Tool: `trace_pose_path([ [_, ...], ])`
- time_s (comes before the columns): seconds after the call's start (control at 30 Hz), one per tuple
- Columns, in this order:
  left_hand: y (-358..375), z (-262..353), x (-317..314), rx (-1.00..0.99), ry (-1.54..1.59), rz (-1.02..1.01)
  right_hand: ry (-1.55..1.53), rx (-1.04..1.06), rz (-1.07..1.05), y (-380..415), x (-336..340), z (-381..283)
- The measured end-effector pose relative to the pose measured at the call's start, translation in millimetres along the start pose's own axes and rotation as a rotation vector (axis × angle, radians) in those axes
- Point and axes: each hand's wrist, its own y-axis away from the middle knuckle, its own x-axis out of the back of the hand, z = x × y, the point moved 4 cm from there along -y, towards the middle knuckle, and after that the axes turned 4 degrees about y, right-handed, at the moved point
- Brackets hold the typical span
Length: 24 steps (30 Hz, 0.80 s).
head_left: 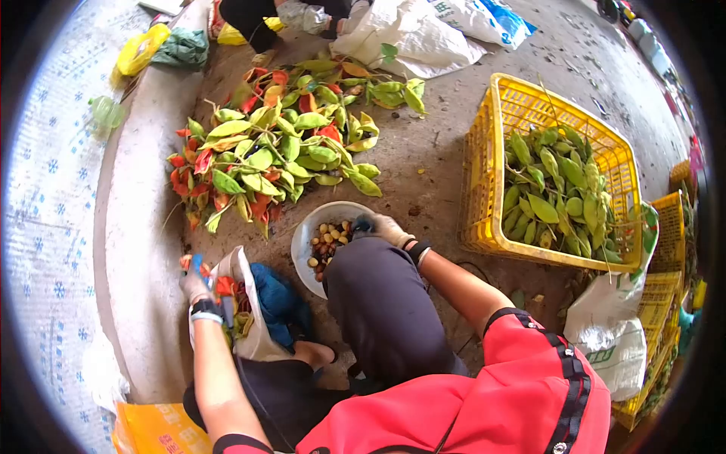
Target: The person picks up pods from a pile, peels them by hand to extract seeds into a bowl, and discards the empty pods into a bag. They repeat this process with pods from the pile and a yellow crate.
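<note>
Here, crouched on the concrete floor, the person works around a pale bowl point(306, 234) of brown and cream seeds point(327, 244), and everything else is best placed from that bowl. The right hand point(384, 227), gloved, rests on the bowl's near-right rim with its fingers curled together over something small and dark; whether they pinch a seed I cannot tell. The left hand point(198, 286), also gloved, is well to the left of the bowl, fingers closed on the mouth of a white bag point(253, 333) stuffed with red and green husks. Beyond the bowl lies a heap of opened pods point(276, 144), green, yellow and red. To the right of it stands a yellow crate point(491, 189) holding whole green pods point(556, 189). By my reading the step in hand is dropping shelled seeds into the bowl while spent husk goes into the bag; the next move calls for a reach right to the crate for a fresh pod
</note>
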Motion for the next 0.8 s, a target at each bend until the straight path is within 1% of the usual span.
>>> trace_pose_path([
  [0.07,-79.6,-58.8,66.2,0.016,-0.301,-0.026,0.459,0.274,-0.062,-18.5,-7.1,40.3],
  [0.1,-119.6,-99.5,98.6,-0.019,-0.478,0.024,0.522,0.268,-0.042,-15.0,-6.2,40.2],
  [0.17,-109.5,-97.1,115.0,-0.196,-0.931,0.09,0.655,0.267,-0.003,-12.4,-1.8,16.0],
  [0.2,-75.6,-80.7,99.6,-0.088,-1.115,0.087,0.532,0.05,0.003,-12.0,7.0,1.2],
  [0.23,-34.2,-57.2,79.6,0.021,-1.303,0.065,0.568,0.149,0.131,-31.7,17.6,23.3],
  [0.27,-121.5,-154.5,136.3,-0.103,-1.309,-0.079,0.603,0.081,0.196,-41.3,26.8,23.1],
  [0.3,-75.0,-131.9,111.1,0.064,-1.524,-0.315,0.635,0.019,0.267,-53.8,34.7,21.8],
  [0.33,-12.4,-94.0,76.3,0.193,-1.697,-0.597,0.619,-0.02,0.336,-67.0,40.5,22.5],
  [0.37,-40.7,-153.1,107.1,0.093,-1.771,-0.557,0.608,-0.058,0.399,-80.6,46.2,23.9],
  [0.4,-22.1,-143.1,101.7,0.007,-1.651,-0.463,0.599,-0.093,0.457,-95.4,52.3,24.6],
  [0.47,-14.5,-99.7,90.1,0.108,-1.478,-0.558,0.651,-0.01,0.543,-129.1,54.5,14.5],
  [0.5,-35.8,-106.4,99.2,0.177,-1.363,-0.59,0.671,0.03,0.585,-146.7,53.2,10.8],
  [0.53,-56.2,-111.9,107.3,0.25,-1.249,-0.615,0.674,0.019,0.54,-167.3,51.0,12.7],
  [0.57,-94.5,-130.2,131.4,0.34,-1.1,-0.623,0.675,-0.008,0.502,-184.1,48.9,13.2],
  [0.6,-106.9,-121.2,133.2,0.194,-1.088,-0.527,0.675,-0.033,0.461,-200.1,45.3,14.0],
  [0.67,-102.6,-73.9,110.9,-0.11,-1.145,-0.416,0.659,-0.071,0.35,-227.8,42.7,16.2],
  [0.7,-76.7,-36.2,70.7,-0.266,-1.217,-0.403,0.642,-0.089,0.277,-238.3,41.4,20.2],
  [0.73,-57.3,-21.7,39.2,-0.109,-0.893,-0.505,0.626,-0.111,0.203,-246.8,41.2,24.6],
  [0.77,-37.9,-16.7,8.1,0.048,-0.56,-0.589,0.697,-0.093,0.14,-256.2,43.5,27.7],
  [0.8,-21.6,-18.8,-19.4,0.094,-0.481,-0.648,0.57,-0.1,0.033,-258.7,46.0,25.9],
])
